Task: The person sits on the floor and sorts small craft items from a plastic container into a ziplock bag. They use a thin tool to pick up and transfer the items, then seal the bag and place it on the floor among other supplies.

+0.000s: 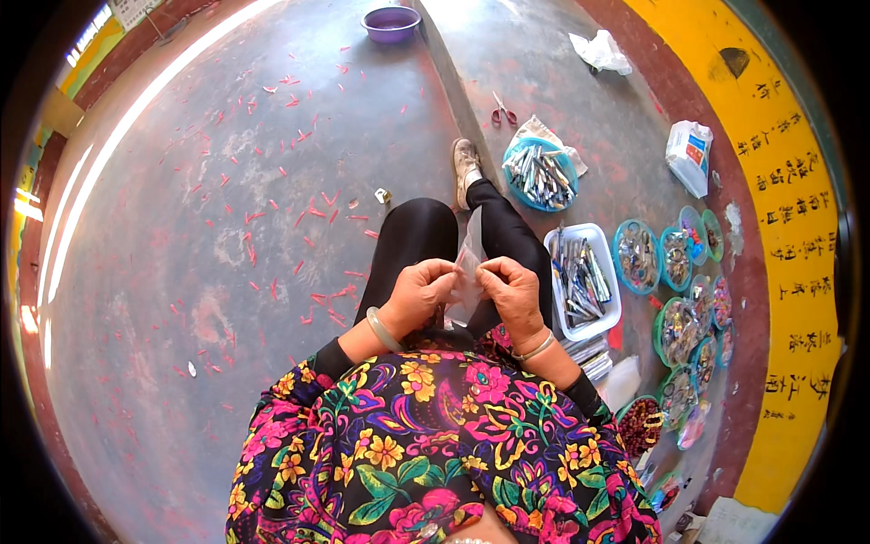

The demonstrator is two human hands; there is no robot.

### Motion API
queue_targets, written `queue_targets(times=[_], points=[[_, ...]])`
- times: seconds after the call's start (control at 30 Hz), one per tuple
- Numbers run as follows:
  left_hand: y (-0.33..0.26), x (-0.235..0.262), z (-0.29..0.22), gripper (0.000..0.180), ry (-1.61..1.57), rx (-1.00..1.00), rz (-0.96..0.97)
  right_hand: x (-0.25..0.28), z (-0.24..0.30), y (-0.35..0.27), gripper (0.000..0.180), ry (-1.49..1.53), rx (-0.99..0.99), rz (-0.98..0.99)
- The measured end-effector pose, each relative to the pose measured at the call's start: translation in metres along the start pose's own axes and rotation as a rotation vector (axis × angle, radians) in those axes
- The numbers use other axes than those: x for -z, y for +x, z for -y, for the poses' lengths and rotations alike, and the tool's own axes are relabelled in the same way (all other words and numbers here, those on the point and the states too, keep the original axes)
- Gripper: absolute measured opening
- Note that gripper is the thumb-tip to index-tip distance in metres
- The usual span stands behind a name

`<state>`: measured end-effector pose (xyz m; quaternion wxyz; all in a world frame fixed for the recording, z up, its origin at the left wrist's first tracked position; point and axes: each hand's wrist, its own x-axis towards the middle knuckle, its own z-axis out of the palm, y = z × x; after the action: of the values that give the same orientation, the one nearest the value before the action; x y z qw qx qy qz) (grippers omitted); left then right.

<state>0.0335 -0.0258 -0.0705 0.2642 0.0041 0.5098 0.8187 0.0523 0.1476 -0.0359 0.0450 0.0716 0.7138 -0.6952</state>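
Note:
Above my lap, a thin see-through plastic bag [470,263] is stretched between my two hands. My left hand [422,292] pinches one side of it between thumb and fingers. Opposite, my right hand [514,292] pinches the other side, its fingers bent toward the left hand. Part of the bag hangs between my knees, and its lower end is hidden by the hands. Nearest my right hand stands a white tray [617,317] filled with slim pen-like sticks. Beyond it is a blue basin [569,164] heaped with similar pieces.
Several round baskets of small items, including a blue basket [618,265], line the right side. Red-handled scissors [505,116] lie near the blue basin. A purple basin [391,34] stands far ahead by a low floor ridge [444,68]. Red scraps [317,212] litter the floor at left.

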Motion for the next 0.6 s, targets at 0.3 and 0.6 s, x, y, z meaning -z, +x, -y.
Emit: queue_targets(times=[0.3,0.6], points=[[0.009,0.004,0.007,0.022,0.509,-0.12,-0.055,-0.009,0.002,-0.01,0.005,-0.693,0.694,-0.148],[0.012,-0.015,-0.032,0.055,1.469,-0.833,-0.13,0.012,0.003,-0.011,0.009,-1.05,0.761,-0.051]])
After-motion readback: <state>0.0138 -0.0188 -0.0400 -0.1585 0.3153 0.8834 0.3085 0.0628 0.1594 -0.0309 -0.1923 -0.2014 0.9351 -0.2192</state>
